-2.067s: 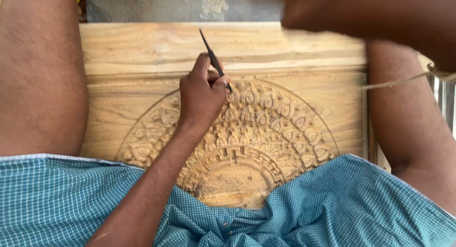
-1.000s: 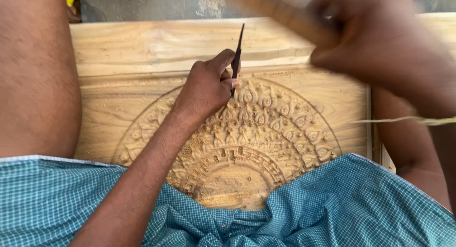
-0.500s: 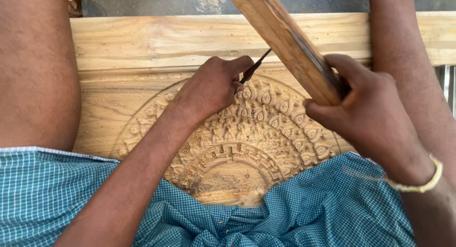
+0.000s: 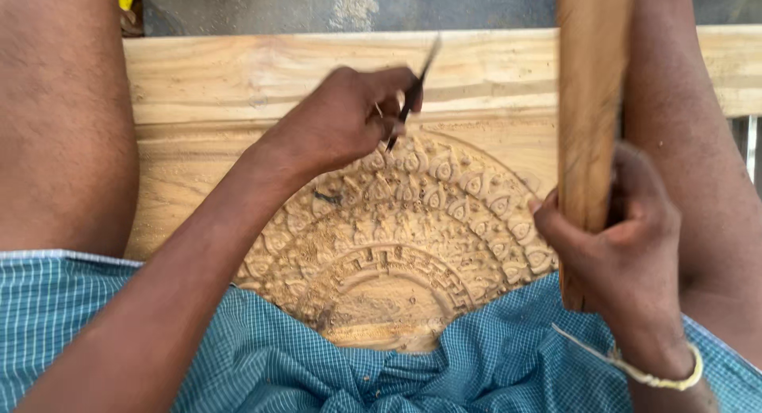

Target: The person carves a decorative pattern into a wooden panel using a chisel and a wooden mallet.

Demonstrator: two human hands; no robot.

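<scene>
The chisel [image 4: 413, 96], thin and dark, is pinched in the closed fingers of the left hand [image 4: 337, 123], its tip slanting down onto the upper rim of the round carved medallion [image 4: 397, 238] cut into the pale wooden panel [image 4: 238, 72]. To the right of the medallion, the right hand [image 4: 623, 246] is wrapped tight around a wooden mallet [image 4: 591, 103] held upright above the panel, a thin pale band [image 4: 663, 373] at its wrist. Blue checked cloth [image 4: 262, 365] covers the medallion's lower edge.
</scene>
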